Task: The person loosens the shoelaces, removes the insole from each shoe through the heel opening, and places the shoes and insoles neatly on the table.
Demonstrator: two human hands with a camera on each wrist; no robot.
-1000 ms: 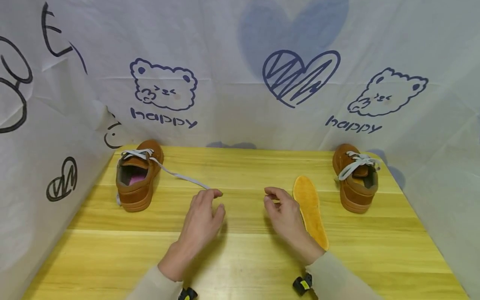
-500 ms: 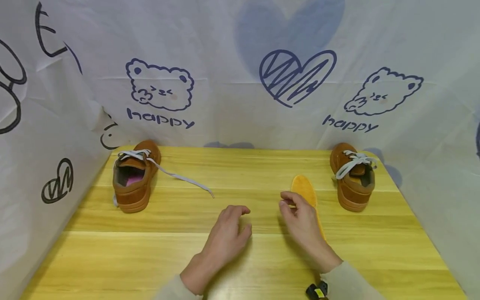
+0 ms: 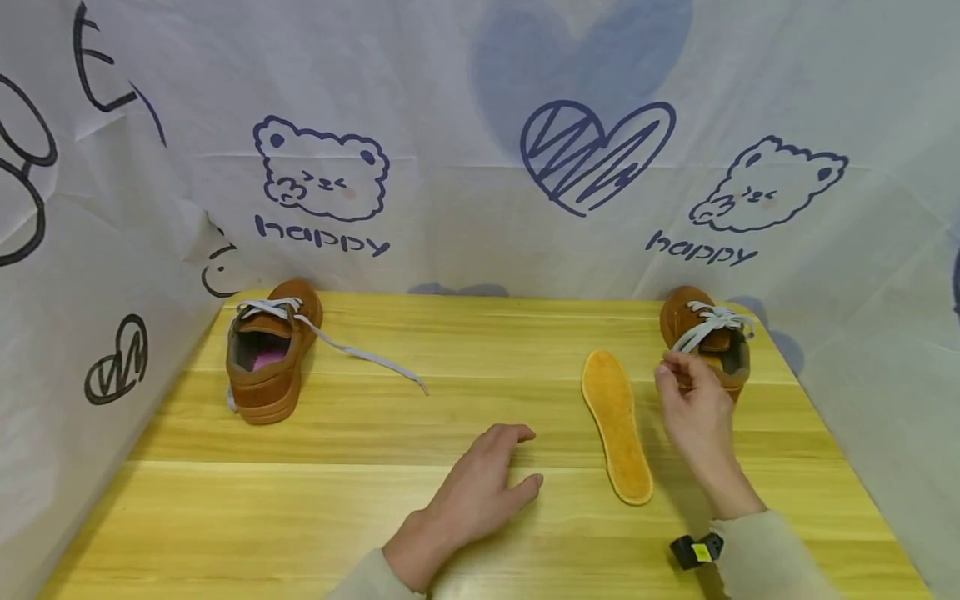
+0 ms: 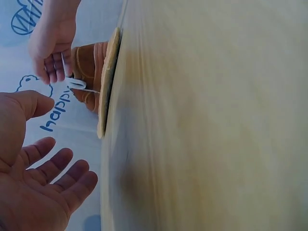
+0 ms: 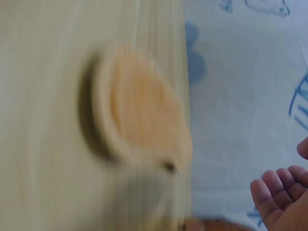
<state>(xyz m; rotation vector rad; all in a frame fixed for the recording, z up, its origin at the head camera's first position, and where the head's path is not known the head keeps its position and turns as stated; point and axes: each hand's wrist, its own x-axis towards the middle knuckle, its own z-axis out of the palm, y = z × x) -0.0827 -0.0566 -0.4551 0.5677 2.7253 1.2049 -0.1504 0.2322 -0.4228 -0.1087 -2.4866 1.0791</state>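
My right hand (image 3: 701,421) hovers at the brown shoe (image 3: 681,307) on the right, its fingers loosely bent and its fingertips close to the looped white lace (image 3: 699,332). In the left wrist view the same hand (image 4: 55,41) appears beside that shoe, with nothing visible between its fingers. An orange insole (image 3: 617,425) lies flat on the table, between my two hands. Over the table's middle, my left hand (image 3: 480,487) is held with thumb and fingers spread apart, holding nothing. Motion blurs the insole (image 5: 142,108) in the right wrist view.
Another brown shoe (image 3: 272,392) stands at the table's left, pink inside, with one loose lace (image 3: 367,356) stretched over the wood. White cloth (image 3: 450,208) with drawings hangs behind and along both sides of the yellow wooden table (image 3: 300,517).
My right hand has moved from the insole to the right shoe, uncovering the insole. My left hand has moved rightward and nearer to me, away from the loose lace, which now lies on the table.
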